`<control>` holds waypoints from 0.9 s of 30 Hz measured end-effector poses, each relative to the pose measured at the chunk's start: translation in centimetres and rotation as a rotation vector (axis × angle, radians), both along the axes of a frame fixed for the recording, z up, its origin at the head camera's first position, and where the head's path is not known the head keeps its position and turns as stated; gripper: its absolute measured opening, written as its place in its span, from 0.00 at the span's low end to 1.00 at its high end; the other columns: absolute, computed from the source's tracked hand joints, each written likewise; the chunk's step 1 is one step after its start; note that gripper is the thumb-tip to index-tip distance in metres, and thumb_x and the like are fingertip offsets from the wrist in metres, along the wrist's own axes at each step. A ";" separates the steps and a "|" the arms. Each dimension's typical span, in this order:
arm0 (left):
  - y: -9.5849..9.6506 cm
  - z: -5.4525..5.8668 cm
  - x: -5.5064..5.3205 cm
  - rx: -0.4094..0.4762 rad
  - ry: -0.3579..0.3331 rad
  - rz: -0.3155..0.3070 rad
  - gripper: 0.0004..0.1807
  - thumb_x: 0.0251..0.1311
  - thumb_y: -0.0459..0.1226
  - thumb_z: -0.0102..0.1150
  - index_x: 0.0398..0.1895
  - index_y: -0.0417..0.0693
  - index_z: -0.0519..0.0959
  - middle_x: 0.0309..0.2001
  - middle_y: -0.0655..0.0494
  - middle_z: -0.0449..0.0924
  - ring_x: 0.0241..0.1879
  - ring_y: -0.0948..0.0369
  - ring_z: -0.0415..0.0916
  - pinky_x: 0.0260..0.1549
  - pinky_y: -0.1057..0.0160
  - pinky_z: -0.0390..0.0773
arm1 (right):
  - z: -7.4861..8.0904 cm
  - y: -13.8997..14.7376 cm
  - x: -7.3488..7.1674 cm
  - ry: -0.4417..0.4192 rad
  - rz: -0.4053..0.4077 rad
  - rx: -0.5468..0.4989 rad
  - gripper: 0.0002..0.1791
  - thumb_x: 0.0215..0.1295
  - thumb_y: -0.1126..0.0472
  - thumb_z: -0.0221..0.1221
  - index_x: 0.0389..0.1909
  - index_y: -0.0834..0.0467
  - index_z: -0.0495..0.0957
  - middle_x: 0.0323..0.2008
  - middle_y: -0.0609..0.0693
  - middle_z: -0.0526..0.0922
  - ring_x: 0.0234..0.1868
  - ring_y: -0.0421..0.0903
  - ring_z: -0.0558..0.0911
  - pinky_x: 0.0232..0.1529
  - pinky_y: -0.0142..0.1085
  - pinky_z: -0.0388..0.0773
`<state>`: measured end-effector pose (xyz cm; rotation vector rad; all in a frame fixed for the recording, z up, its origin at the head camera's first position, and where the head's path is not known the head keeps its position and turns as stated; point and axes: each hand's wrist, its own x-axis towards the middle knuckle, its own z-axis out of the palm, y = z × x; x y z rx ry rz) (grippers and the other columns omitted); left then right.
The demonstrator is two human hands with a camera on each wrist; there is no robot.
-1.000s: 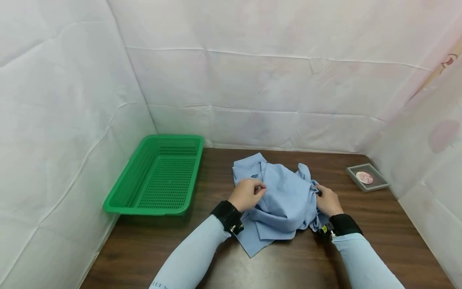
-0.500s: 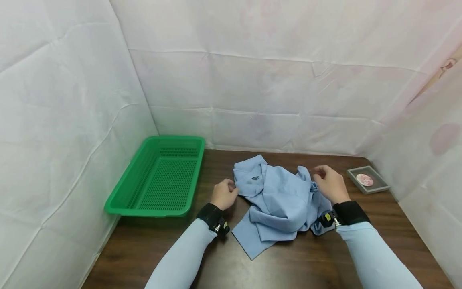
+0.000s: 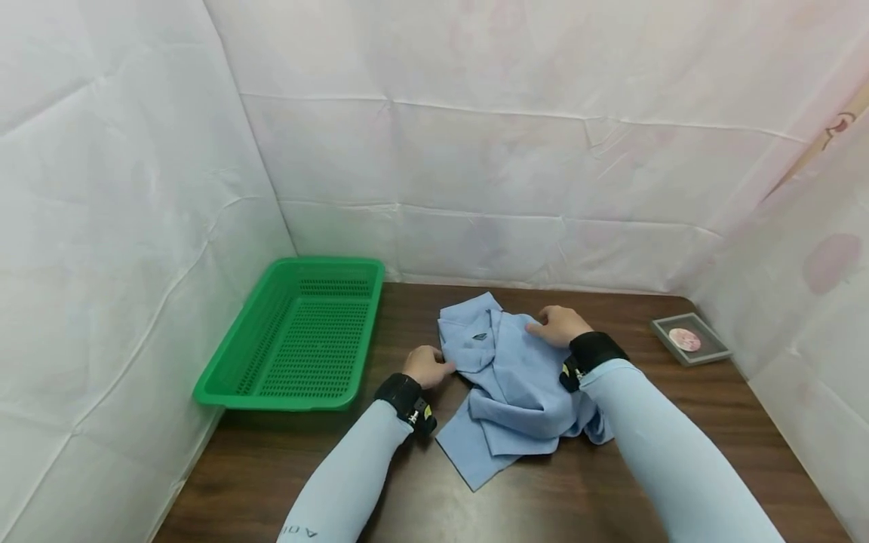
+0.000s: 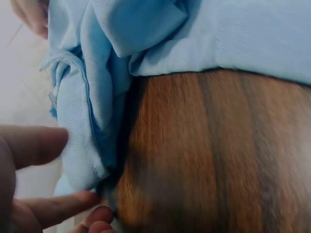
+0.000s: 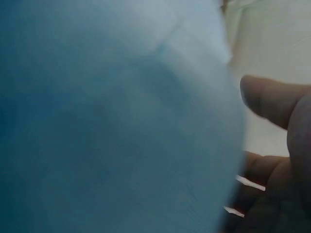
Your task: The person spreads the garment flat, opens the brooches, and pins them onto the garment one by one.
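Note:
A crumpled light blue shirt [image 3: 523, 377] with a small dark logo lies on the brown table [image 3: 407, 498]. My left hand [image 3: 428, 367] is at its left edge. In the left wrist view, the thumb [image 4: 41, 145] and fingers [image 4: 63, 206] stand apart on either side of a folded edge of the shirt [image 4: 80, 136]. My right hand [image 3: 562, 326] is over the shirt's far side, fingers pointing left. The right wrist view shows blurred blue cloth [image 5: 121, 136] filling most of the frame, with the right thumb [image 5: 272, 99] spread away from the fingers beside it.
A green perforated plastic basket [image 3: 370, 332] stands at the table's left. Toward the back right corner lies a small grey-framed square [image 3: 709, 351] with a pink round piece. White fabric walls [image 3: 475, 166] enclose the table at the back and sides.
My right hand has let go of the shirt's right side and moved left over its far edge. My left hand has drawn back from the shirt's top to its left edge.

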<state>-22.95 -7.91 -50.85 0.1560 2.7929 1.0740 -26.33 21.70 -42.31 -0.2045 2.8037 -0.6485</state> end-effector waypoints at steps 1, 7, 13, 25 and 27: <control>0.0 -0.1 0.0 0.017 -0.013 0.009 0.21 0.55 0.45 0.65 0.46 0.40 0.83 0.44 0.48 0.82 0.41 0.54 0.77 0.39 0.56 0.77 | -0.4 0.0 -0.2 -0.015 0.004 0.014 0.35 0.69 0.45 0.54 0.62 0.71 0.68 0.57 0.68 0.73 0.54 0.63 0.75 0.50 0.52 0.74; 0.5 -0.1 -0.2 0.140 0.024 0.017 0.12 0.52 0.39 0.70 0.37 0.43 0.80 0.38 0.53 0.79 0.38 0.56 0.74 0.37 0.59 0.74 | -2.6 -0.2 -1.0 -0.026 0.053 0.025 0.36 0.67 0.46 0.57 0.62 0.73 0.67 0.57 0.70 0.74 0.53 0.63 0.76 0.49 0.52 0.74; 1.5 0.8 0.0 0.284 0.078 -0.064 0.09 0.65 0.36 0.57 0.36 0.44 0.68 0.28 0.55 0.65 0.28 0.59 0.66 0.29 0.63 0.67 | -2.9 -0.3 -1.3 0.053 0.072 -0.011 0.33 0.68 0.52 0.57 0.62 0.73 0.66 0.58 0.70 0.73 0.57 0.64 0.74 0.54 0.54 0.71; 1.7 3.7 0.9 0.394 0.147 -0.034 0.07 0.71 0.39 0.50 0.43 0.49 0.63 0.36 0.50 0.74 0.22 0.61 0.62 0.24 0.64 0.66 | 0.2 -0.4 0.2 0.159 0.134 -0.094 0.10 0.68 0.57 0.57 0.31 0.59 0.71 0.27 0.52 0.71 0.31 0.49 0.73 0.34 0.42 0.67; 1.6 4.4 1.0 0.408 0.171 -0.044 0.07 0.71 0.39 0.50 0.42 0.49 0.63 0.41 0.48 0.75 0.22 0.61 0.62 0.25 0.64 0.67 | 1.0 -0.4 0.5 0.172 0.147 -0.096 0.12 0.68 0.57 0.57 0.28 0.58 0.69 0.23 0.50 0.64 0.28 0.48 0.71 0.32 0.41 0.65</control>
